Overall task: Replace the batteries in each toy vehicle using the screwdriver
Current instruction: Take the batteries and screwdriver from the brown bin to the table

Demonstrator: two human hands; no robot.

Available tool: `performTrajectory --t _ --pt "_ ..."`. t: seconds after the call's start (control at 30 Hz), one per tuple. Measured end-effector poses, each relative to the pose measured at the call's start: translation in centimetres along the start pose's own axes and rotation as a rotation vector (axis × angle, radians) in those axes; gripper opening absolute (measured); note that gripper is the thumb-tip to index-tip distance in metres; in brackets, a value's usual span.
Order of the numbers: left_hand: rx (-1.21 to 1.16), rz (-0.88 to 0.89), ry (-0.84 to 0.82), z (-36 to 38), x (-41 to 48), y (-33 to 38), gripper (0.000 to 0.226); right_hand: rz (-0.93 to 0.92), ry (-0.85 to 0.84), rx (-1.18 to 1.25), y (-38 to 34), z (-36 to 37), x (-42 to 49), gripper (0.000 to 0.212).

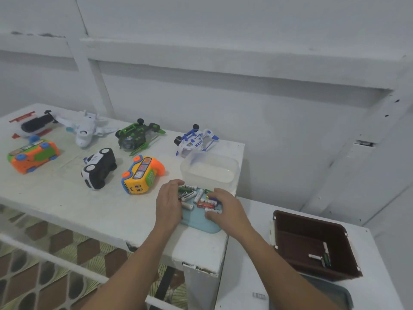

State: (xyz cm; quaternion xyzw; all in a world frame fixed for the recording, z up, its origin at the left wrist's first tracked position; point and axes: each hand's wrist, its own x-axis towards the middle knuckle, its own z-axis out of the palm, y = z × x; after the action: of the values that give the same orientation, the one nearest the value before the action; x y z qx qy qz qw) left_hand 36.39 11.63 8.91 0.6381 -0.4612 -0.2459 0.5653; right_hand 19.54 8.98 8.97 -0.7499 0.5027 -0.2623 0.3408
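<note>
Lying wheels-up or tipped on a side across the bench (67,209), most of the toy vehicles seem set out so that their undersides, where battery hatches would sit, can be reached. From the upper left of the frame run a red-and-black helicopter (31,126), an orange car (33,156), a white plane (86,129), a black-and-white car (99,168), a green helicopter (138,136), a yellow bus (142,174) and a blue-and-white craft (196,139). All are bright moulded plastic, too small here to tell whether any hatch is open. Just right of the bus, at lower centre, the left hand (168,202) is cupped against the left side of a pile of batteries (192,195). Its fingers bend down out of view, so I cannot tell whether it grips one. The batteries are small cylinders with green, white and red labels, heaped on a pale blue lid (199,223) that likely keeps them from rolling off the bench's near corner. Behind the lid stands a clear tub (210,175). The right hand (225,208) lies over the pile's right side with its fingers curved onto the batteries; pinching or merely resting, I cannot tell. At lower right, on a lower white surface (245,253), a brown bin (290,222) holds a few loose cells (325,256), probably spent ones kept apart. No screwdriver shows
</note>
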Motion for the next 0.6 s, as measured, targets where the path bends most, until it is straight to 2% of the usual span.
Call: performTrajectory --t 0.13,0.33,0.43,0.6 --pt "0.031 -0.006 0.032 -0.1 0.3 0.1 0.040 -0.002 0.054 0.099 -0.1 -0.4 0.0 0.041" --pt "0.218 0.235 0.135 1.2 -0.2 0.7 0.036 0.037 0.169 0.267 -0.1 -2.1 -0.6 0.022" --pt "0.211 0.350 0.090 3.2 -1.3 2.1 0.027 0.040 0.244 0.355 0.8 -3.3 -1.5 0.026" --pt "0.157 0.470 -0.051 9.1 -5.0 4.6 0.020 0.106 0.332 0.439 5.0 -6.6 -3.9 0.007"
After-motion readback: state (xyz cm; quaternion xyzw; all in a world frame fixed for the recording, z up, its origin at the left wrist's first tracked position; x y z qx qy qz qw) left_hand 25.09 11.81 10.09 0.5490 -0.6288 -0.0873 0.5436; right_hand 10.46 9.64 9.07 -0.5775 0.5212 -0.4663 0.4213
